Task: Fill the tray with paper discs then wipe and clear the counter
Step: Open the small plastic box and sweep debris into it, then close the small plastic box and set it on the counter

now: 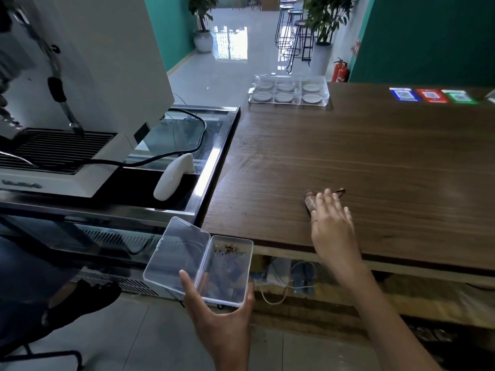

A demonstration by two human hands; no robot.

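A clear compartment tray [288, 90] with paper discs in its cells stands at the far left corner of the brown wooden counter [375, 156]. My right hand [332, 226] lies flat with straight fingers on a small brownish pile of debris [310, 200] near the counter's front edge. My left hand [222, 319] holds an open clear hinged box [203, 261] just below the counter's front left corner. A few reddish-brown crumbs [227, 250] lie in the box's right half.
A white coffee machine [88, 89] sits on a glass-topped steel unit at the left, with a black cable and a white handheld device [174, 176] beside it. Coloured stickers [431, 95] lie at the counter's far right. Cables hang under the counter.
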